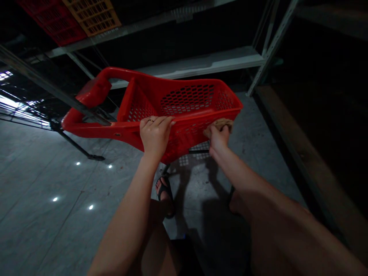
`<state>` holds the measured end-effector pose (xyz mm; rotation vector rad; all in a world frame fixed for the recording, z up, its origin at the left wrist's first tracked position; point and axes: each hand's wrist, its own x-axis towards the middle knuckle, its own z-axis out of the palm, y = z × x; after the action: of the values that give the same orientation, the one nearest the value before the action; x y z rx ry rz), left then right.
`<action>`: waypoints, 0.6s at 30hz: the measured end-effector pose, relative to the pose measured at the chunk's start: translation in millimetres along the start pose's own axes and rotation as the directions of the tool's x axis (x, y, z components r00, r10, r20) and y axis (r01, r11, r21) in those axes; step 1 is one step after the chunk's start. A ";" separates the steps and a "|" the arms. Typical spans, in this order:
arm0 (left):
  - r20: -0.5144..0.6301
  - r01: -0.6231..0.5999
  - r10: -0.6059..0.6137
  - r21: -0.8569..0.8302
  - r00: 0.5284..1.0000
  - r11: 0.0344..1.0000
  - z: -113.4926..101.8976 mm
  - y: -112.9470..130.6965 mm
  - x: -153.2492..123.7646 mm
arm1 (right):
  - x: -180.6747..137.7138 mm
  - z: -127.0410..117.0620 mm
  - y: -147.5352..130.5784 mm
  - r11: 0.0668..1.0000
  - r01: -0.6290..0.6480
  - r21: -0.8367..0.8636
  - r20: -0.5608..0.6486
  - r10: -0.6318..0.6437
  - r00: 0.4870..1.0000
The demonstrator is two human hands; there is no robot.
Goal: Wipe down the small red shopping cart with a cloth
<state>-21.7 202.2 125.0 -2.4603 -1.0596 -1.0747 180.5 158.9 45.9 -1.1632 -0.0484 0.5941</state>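
A red plastic shopping cart basket (186, 100) with perforated walls stands in front of me, its handle end (92, 94) to the left. My left hand (155, 132) is closed over the basket's near rim, fingers curled on the edge. My right hand (219, 137) is closed on a small brownish cloth (220, 123) and presses it against the basket's near wall close to the right corner.
Grey metal shelving (207, 63) runs behind the cart, with red and orange crates (71, 17) on top at the upper left. A slanted metal bar (51, 90) crosses at left. The floor is grey tile (57, 184). My sandalled foot (165, 193) shows below the basket.
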 end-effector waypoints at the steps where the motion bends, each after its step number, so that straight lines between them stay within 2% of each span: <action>1: -0.002 -0.001 0.001 0.003 1.000 1.000 0.1 0.2 0.1 | -16.2 6.3 9.5 0.999 -0.030 -0.023 -0.001 0.030 1.000; 4: -0.017 -0.010 0.011 0.012 1.000 1.000 0.9 -0.3 0.3 | -62.6 20.2 30.1 0.976 -0.211 -0.051 0.095 0.215 0.972; 8: -0.007 -0.016 0.016 0.000 1.000 1.000 1.1 -2.1 0.0 | -106.4 29.9 37.0 0.893 -0.442 -0.082 0.300 0.445 0.844; 10: 0.005 -0.023 0.023 0.003 1.000 1.000 -0.1 -2.6 -0.5 | -109.0 32.0 32.7 0.868 -0.489 -0.083 0.337 0.487 0.806; 12: 0.014 -0.037 0.037 0.015 0.999 0.999 -2.0 -2.5 -1.1 | -93.6 30.9 25.6 0.856 -0.513 -0.065 0.339 0.502 0.796; 14: 0.023 -0.043 0.043 0.025 0.999 0.999 -4.0 -2.2 -1.5 | -62.1 24.9 18.1 0.862 -0.504 -0.047 0.292 0.494 0.819; 15: 0.031 -0.045 0.044 0.025 0.999 0.999 -4.9 -2.0 -1.7 | -42.2 19.6 14.3 0.881 -0.471 -0.042 0.255 0.465 0.848; 16: 0.039 -0.046 0.045 0.020 0.998 0.999 -5.5 -1.9 -1.8 | -21.0 13.0 10.3 0.914 -0.402 -0.042 0.202 0.402 0.893; 18: 0.048 -0.044 0.044 0.006 0.998 0.999 -6.0 -1.6 -1.9 | 21.0 -3.4 0.7 0.989 -0.138 -0.059 0.152 0.146 0.978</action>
<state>-26.9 199.5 127.7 -2.5032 -1.0166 -1.0021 199.1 166.0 38.3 -1.1717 -0.1144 0.8139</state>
